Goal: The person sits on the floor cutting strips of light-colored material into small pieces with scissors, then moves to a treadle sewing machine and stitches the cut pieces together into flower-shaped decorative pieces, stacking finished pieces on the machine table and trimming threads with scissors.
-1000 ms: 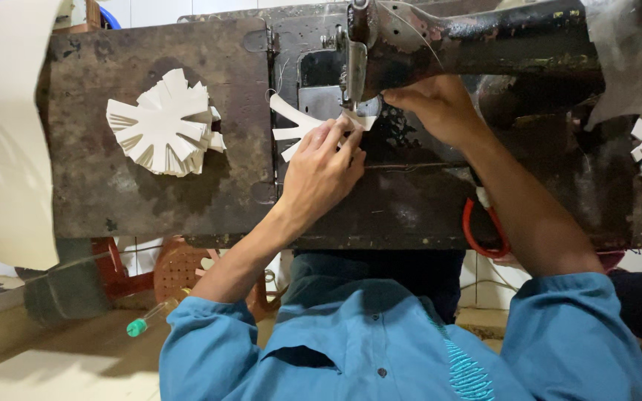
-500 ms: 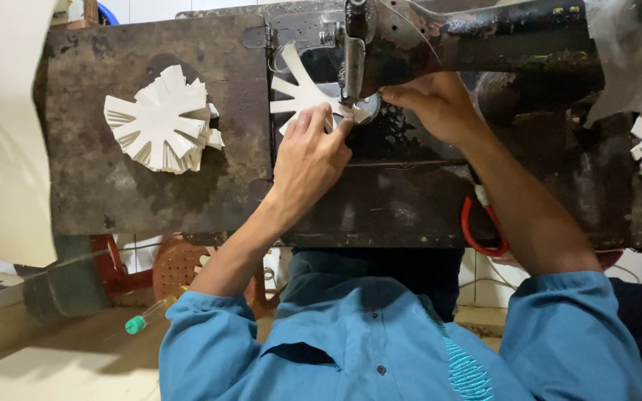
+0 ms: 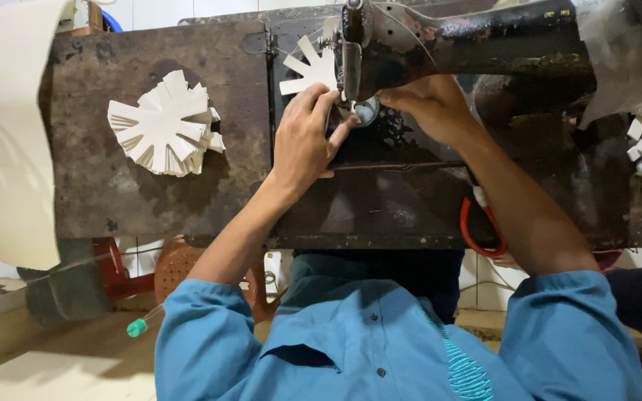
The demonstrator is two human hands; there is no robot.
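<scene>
head view | both hands pinching white strip piece (image 3: 308, 70) under sewing machine (image 3: 440, 37) needle: left hand (image 3: 306, 137), right hand (image 3: 429, 108) | looks mid-stitch | next probably needs steady feeding

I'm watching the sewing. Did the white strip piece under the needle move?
Yes. The white strip piece slid away from the person, past the machine's needle bar, toward the table's far edge.

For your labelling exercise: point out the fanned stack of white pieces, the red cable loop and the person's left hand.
Fanned stack of white pieces (image 3: 163, 125), head view, centre of stack.
Red cable loop (image 3: 471, 236), head view, lower curve.
Left hand (image 3: 302, 137), head view, back of hand.
</scene>
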